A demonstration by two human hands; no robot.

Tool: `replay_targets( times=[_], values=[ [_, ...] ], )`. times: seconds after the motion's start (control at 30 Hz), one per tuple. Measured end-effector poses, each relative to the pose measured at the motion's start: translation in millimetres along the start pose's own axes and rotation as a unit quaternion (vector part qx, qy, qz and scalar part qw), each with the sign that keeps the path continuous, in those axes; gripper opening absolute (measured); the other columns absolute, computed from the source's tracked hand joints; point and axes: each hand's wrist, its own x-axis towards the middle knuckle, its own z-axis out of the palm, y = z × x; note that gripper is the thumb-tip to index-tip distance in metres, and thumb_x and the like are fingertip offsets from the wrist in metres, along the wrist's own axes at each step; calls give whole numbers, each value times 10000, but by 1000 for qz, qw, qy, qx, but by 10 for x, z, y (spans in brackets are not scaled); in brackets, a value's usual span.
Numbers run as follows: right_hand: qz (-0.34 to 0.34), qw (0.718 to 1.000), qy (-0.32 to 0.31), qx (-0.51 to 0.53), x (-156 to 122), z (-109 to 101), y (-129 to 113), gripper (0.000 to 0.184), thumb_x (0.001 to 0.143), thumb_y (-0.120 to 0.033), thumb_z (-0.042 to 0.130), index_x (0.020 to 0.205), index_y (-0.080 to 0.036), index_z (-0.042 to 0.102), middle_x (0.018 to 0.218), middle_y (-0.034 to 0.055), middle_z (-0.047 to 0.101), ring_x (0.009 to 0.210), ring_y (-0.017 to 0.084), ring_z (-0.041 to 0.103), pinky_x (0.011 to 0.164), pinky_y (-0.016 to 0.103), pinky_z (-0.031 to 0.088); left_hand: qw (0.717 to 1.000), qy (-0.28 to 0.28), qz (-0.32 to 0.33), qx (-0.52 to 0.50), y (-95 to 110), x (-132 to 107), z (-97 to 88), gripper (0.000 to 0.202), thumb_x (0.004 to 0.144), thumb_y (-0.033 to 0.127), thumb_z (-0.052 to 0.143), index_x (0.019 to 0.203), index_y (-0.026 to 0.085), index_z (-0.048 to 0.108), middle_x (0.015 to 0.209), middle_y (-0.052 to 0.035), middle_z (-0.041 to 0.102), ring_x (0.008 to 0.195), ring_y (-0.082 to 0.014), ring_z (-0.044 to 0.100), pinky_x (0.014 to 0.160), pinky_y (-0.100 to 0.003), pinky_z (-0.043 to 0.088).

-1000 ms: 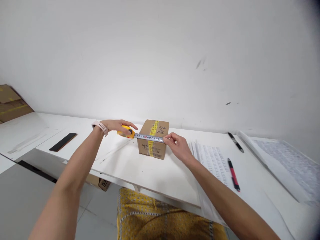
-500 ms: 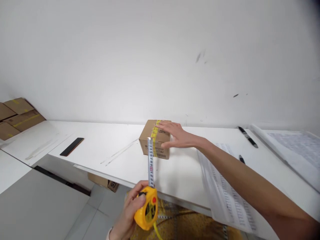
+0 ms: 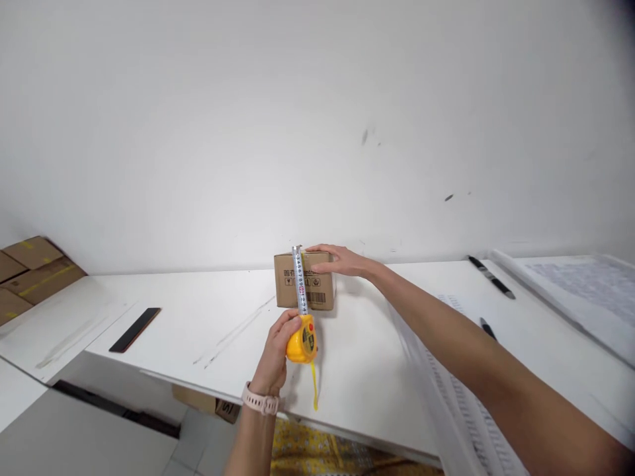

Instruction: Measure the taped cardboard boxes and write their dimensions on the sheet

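My left hand [image 3: 272,350] is wrapped around a yellow tape measure [image 3: 300,345] above the front part of the white desk [image 3: 367,370]. Its silver blade [image 3: 299,284] rises along the printed front face of a small cardboard box [image 3: 286,294], with the tip at about the top edge. A yellow strap dangles from the case. On the box's upper right my right hand [image 3: 342,260] has its fingers over the top edge and its thumb against the front, gripping it. The top of the box is mostly out of sight.
A black bar [image 3: 135,329] lies to the left. Taped cardboard boxes [image 3: 42,268] are piled at the far left. On the right are a black marker [image 3: 491,276], a pen [image 3: 487,328] and printed sheets [image 3: 575,284]. Another carton [image 3: 196,398] shows under the desk.
My left hand has moved the tape measure forward and up, bringing the blade against the box's front. The box now shows mainly its front face. My right hand stays at its upper right.
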Motion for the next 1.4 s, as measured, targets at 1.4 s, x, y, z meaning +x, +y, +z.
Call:
replay_targets(
  times=[1.4],
  values=[
    [-65, 985, 3, -163, 117, -107, -44, 537, 855, -382, 561, 1391, -390, 535, 1208, 47, 569, 1088, 277, 567, 941, 498, 484, 994, -67, -48, -78, -571, 522, -377, 461, 722, 392, 818, 1109, 198, 660, 1021, -41, 679, 861, -195, 635, 785, -339, 524]
  ],
)
